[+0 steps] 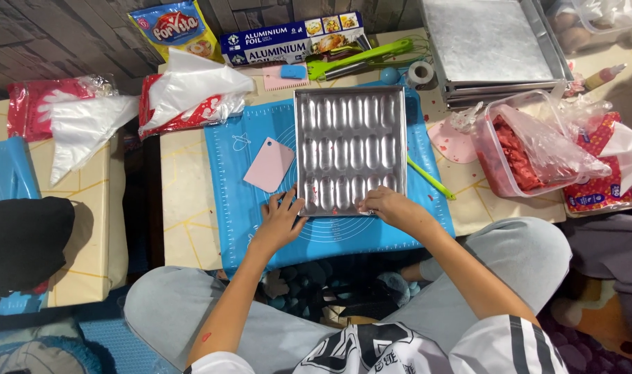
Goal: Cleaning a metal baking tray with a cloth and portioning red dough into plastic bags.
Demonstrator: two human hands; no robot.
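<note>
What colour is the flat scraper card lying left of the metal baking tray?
Pale pink. The scraper card lies on the blue mat, clearest in the head view.
</note>
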